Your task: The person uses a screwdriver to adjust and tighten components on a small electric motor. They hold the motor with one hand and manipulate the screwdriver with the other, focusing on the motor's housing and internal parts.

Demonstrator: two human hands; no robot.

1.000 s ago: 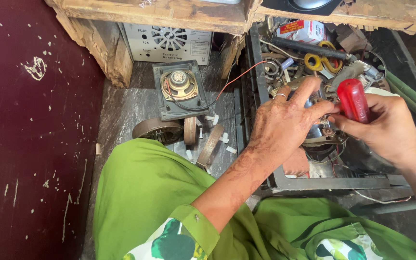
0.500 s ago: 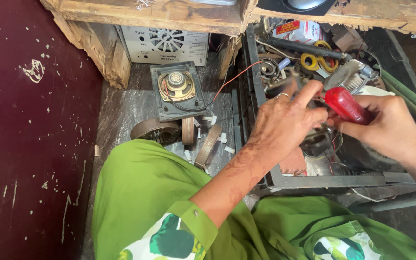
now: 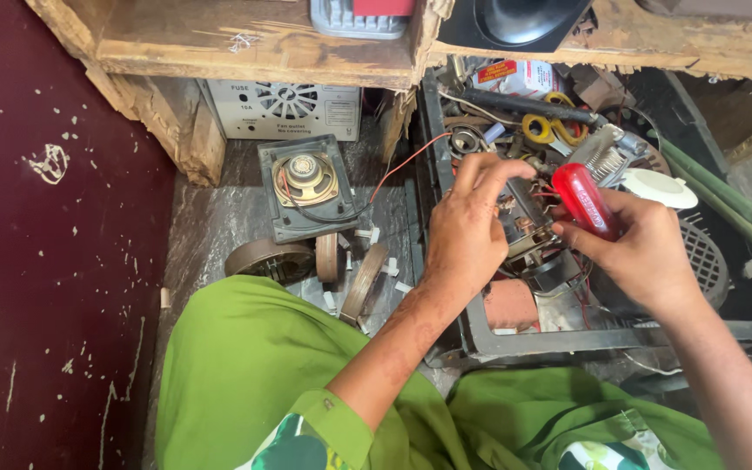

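Observation:
My left hand (image 3: 467,231) grips a small electric motor (image 3: 528,228) with bare windings, holding it over a dark crate (image 3: 567,335). My right hand (image 3: 646,252) is closed around the red handle of a screwdriver (image 3: 585,202), whose tip points into the motor; the blade is hidden between my hands. Both forearms reach out over my green-clad knees (image 3: 254,374).
The crate holds several parts: yellow rings (image 3: 540,128), a black rod (image 3: 524,104), a white round lid (image 3: 659,187), green tubes (image 3: 724,204). On the floor lie a framed speaker (image 3: 305,183) with a red wire, round metal discs (image 3: 270,258) and a white vented box (image 3: 285,106). A wooden shelf (image 3: 254,39) hangs overhead.
The motor has risen a little in my left hand, and the screwdriver handle has tilted from upright to slanting toward the motor.

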